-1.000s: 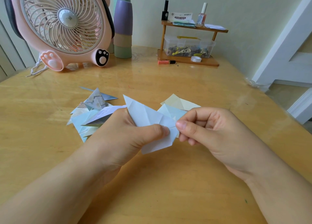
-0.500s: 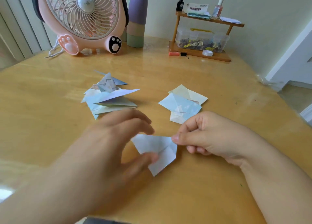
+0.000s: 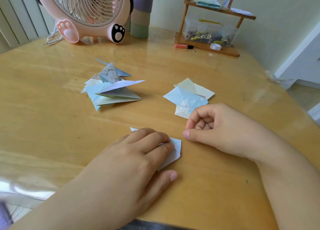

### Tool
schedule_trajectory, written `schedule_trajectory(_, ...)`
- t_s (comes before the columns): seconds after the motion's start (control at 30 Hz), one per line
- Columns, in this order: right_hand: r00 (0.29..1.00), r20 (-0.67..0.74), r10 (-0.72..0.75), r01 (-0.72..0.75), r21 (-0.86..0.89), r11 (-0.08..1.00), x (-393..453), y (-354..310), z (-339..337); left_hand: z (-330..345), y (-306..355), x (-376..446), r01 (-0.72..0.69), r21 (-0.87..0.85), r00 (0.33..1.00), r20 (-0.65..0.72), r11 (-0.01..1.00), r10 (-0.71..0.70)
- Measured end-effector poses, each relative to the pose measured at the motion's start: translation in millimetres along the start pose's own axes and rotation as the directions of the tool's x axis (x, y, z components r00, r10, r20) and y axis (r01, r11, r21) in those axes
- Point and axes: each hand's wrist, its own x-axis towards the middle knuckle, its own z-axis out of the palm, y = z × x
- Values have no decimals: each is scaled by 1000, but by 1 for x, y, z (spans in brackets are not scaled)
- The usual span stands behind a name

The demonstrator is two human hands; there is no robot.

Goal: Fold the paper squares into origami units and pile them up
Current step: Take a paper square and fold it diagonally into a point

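A half-folded pale blue paper (image 3: 175, 151) lies flat on the wooden table (image 3: 52, 125) near its front edge. My left hand (image 3: 138, 158) lies over it with straight fingers pressing it down; only its right corner and a small tip on the far side show. My right hand (image 3: 216, 129) rests on the table just right of the paper, fingers curled, holding nothing. A pile of folded origami units (image 3: 112, 89) sits further back on the left. A small stack of flat paper squares (image 3: 188, 96) lies behind my right hand.
A pink fan (image 3: 90, 13) and stacked pastel cups (image 3: 141, 16) stand at the back left. A small wooden shelf (image 3: 211, 23) with a clear box, bottles and tape stands at the back right, an orange tube (image 3: 183, 46) beside it.
The paper went from held in the air between both hands down onto the table. My left hand now presses it flat. My right hand has let go and sits beside it.
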Motion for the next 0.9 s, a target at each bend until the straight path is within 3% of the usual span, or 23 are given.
schedule_trajectory(0.33, 989, -24, -147, 142, -136, 980, 0, -1, 9, 1, 2, 0, 7, 38, 1000, 8, 999, -7)
schedule_trajectory(0.9, 987, -12, -161, 158, -133, 978, -1, -2, 10, 2, 1, -1, 2, 34, 1000, 9, 999, -2)
